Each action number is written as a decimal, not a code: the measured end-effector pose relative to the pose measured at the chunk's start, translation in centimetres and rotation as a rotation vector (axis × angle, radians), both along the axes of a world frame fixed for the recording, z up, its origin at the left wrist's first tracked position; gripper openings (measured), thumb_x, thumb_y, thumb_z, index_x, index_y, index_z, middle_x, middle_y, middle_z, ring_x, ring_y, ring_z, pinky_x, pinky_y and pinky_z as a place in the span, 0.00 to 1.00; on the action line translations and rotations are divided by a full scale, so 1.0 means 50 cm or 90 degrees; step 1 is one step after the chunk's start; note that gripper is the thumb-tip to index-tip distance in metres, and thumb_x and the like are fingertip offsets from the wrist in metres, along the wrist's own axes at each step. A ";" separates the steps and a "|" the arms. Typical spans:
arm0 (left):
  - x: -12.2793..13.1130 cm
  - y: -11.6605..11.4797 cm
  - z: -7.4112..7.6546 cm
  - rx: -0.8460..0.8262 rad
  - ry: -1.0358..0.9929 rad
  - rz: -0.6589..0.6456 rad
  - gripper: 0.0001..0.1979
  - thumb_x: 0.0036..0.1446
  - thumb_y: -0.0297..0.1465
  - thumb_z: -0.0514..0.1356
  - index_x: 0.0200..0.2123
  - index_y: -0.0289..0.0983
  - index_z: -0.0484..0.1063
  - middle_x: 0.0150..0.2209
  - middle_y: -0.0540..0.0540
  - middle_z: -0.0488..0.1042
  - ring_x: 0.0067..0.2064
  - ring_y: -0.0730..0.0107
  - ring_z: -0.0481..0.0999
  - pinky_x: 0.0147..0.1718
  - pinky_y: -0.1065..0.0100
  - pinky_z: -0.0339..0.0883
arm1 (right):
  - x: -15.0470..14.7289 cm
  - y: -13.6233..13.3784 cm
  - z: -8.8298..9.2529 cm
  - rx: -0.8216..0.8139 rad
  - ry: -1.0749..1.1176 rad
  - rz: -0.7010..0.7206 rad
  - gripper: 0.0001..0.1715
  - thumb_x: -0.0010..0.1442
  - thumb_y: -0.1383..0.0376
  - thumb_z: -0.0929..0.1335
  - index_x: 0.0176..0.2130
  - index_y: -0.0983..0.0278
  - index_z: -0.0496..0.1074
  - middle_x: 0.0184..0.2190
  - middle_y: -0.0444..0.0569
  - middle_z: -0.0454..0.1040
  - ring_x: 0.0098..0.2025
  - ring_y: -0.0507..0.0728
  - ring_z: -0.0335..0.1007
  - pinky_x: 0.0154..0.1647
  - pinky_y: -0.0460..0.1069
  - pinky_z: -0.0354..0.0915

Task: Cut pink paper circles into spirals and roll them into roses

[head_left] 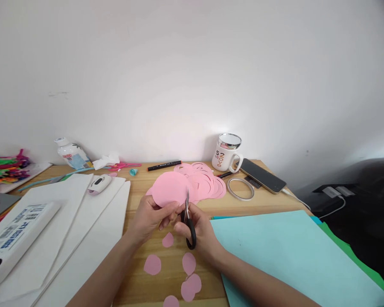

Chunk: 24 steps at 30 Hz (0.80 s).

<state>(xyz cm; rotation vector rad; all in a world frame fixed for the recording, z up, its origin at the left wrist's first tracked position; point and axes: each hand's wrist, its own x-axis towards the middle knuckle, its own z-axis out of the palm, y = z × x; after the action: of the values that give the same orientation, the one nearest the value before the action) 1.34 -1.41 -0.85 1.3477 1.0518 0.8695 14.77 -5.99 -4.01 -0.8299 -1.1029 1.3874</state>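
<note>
Pinched in my left hand (153, 215) is a round piece of pink paper (170, 187), raised above the table. My right hand (200, 228) has its fingers through the black handles of a pair of scissors (190, 228), whose metal blades point away from me along the paper's right edge. Both hands are close together. Below them several petal-shaped pink cutouts lie on the wood, among them one cutout (152, 265) at the left and another (189, 263) at the right. Behind the held paper, a pile of pink paper scraps (208, 183) spreads out.
A white mug (225, 155), a bangle-like ring (240, 189) and a phone (261, 175) stand or lie at the back right. Light blue paper sheets (275, 251) cover the right front. White sheets (92, 238) fill the left; a black marker (164, 166) lies near the wall.
</note>
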 end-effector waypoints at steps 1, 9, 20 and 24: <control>0.000 -0.001 0.000 -0.001 0.008 -0.006 0.17 0.46 0.37 0.64 0.14 0.33 0.67 0.13 0.52 0.64 0.13 0.82 0.57 0.10 0.76 0.50 | 0.001 0.001 0.000 0.012 0.005 -0.001 0.24 0.44 0.51 0.73 0.31 0.62 0.62 0.22 0.40 0.63 0.23 0.50 0.57 0.23 0.45 0.56; -0.002 -0.001 0.002 0.005 0.003 -0.020 0.18 0.47 0.37 0.63 0.13 0.33 0.66 0.11 0.54 0.63 0.13 0.82 0.57 0.11 0.76 0.51 | 0.006 0.005 0.000 0.037 -0.005 -0.009 0.23 0.45 0.51 0.73 0.32 0.62 0.63 0.24 0.41 0.61 0.25 0.51 0.56 0.24 0.45 0.54; -0.003 0.003 0.003 0.014 -0.017 -0.012 0.16 0.47 0.35 0.63 0.15 0.32 0.67 0.12 0.53 0.63 0.13 0.83 0.58 0.10 0.77 0.48 | 0.002 -0.001 -0.003 -0.026 0.022 -0.014 0.20 0.45 0.54 0.72 0.32 0.61 0.63 0.18 0.37 0.62 0.20 0.48 0.54 0.20 0.44 0.52; -0.003 0.003 0.005 -0.002 -0.036 -0.003 0.16 0.46 0.34 0.64 0.14 0.32 0.66 0.12 0.54 0.62 0.13 0.83 0.57 0.10 0.78 0.48 | 0.004 0.000 0.001 -0.045 0.006 -0.023 0.19 0.45 0.55 0.72 0.31 0.62 0.63 0.16 0.36 0.62 0.18 0.48 0.55 0.19 0.44 0.53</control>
<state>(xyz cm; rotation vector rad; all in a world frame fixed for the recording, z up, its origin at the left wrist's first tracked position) 1.20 -1.27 -0.61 1.3160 1.0056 0.8965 14.96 -6.00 -3.98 -0.8890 -1.0327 1.4057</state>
